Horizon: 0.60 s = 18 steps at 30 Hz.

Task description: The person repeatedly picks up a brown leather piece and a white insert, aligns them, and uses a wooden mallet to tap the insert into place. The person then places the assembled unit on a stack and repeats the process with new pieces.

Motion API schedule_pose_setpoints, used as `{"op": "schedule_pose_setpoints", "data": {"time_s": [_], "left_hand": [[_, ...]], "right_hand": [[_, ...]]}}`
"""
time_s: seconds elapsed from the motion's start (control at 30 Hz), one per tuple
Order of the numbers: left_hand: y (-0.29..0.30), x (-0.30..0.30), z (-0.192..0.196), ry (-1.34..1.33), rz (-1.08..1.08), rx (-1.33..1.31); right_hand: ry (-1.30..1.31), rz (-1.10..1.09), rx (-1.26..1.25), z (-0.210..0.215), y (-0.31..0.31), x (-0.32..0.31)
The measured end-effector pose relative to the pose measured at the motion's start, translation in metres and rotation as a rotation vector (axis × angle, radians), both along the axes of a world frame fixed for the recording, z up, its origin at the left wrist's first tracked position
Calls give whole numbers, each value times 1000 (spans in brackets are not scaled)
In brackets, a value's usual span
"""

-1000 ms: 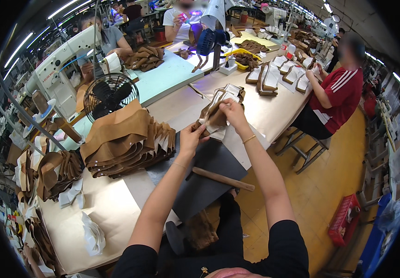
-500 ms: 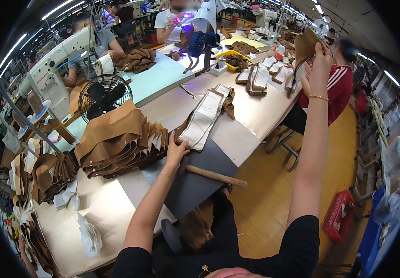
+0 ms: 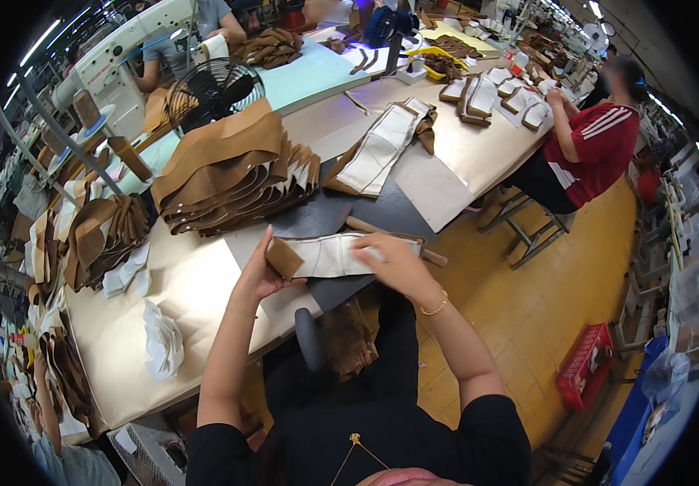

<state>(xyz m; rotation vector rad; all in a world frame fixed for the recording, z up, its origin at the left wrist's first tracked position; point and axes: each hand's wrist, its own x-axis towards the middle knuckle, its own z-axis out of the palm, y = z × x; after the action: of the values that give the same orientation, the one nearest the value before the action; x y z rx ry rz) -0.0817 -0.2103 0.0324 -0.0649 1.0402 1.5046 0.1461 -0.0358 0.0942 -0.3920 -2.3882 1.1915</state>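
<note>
the left hand (image 3: pixel 258 274) pinches the brown end of a long white-lined leather strip (image 3: pixel 329 254), fingers closed on it, while the right hand (image 3: pixel 392 261) grips the strip's other end from above. the strip is held level just above the near edge of the worktable (image 3: pixel 195 292), over a dark mat (image 3: pixel 349 215). farther left lies a stack of brown leather pieces (image 3: pixel 232 174), and a wooden-handled tool (image 3: pixel 390 239) rests just beyond the strip.

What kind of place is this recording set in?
Most likely a leather-goods or footwear workshop: stacks of cut brown pieces cover the worktable, an industrial sewing machine stands behind, and co-workers sit at similar piles.
</note>
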Motion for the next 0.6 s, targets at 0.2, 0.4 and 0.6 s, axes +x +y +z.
{"op": "schedule_pose_setpoints", "data": {"time_s": [0.2,0.4,0.6], "left_hand": [[-29,-8,10,229,-10,-56],[-34,-7,-12,1043,107,-303],[-47,-23,-15,670,58,-207]], "right_hand": [[-434,-480,299,-59,61,83],[-584,-293,432,-64,61,84],[-433,-532,534,-61,51,97]]}}
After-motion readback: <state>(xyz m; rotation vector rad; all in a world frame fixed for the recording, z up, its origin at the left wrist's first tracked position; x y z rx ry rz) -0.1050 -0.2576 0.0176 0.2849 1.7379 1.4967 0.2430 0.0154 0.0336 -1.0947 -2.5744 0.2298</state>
